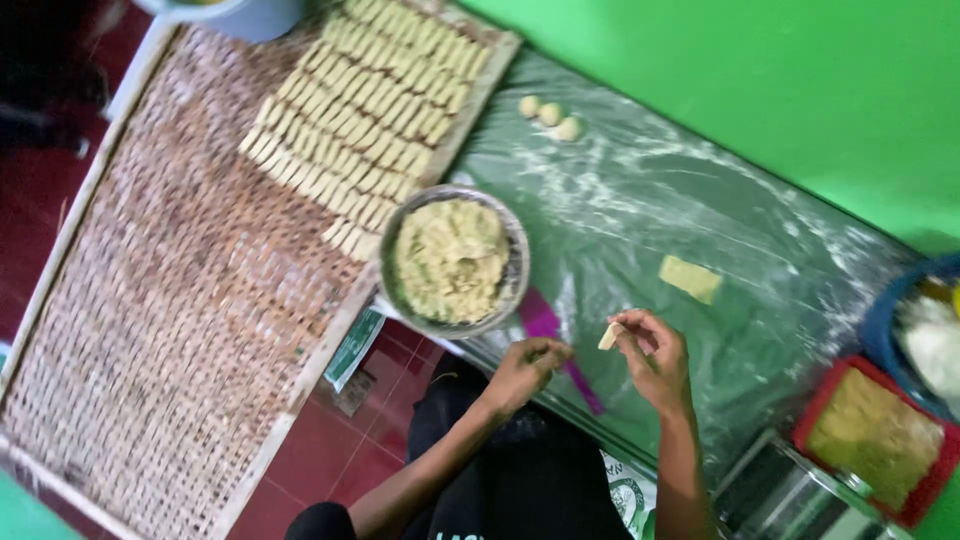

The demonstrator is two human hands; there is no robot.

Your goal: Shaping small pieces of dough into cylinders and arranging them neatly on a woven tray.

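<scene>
At lower centre of the frame, the right hand [655, 358] pinches a small pale dough wrapper [609, 336] above the floured table [640, 210]; the left hand's [525, 368] fingers curl together. Pinched thin, the wrapper could tear.

Green wall [780, 90]; brown woven tray [170, 320]; pale yellow filling [450, 260]; purple scraper [545, 325]; red tub [935, 480].

Near our left hand [527, 368] we see a shiny metal bowl [515, 272] and a rough woven tray [170, 300]; under our right hand [655, 358] lies glossy, floury plastic sheet [640, 210].
</scene>
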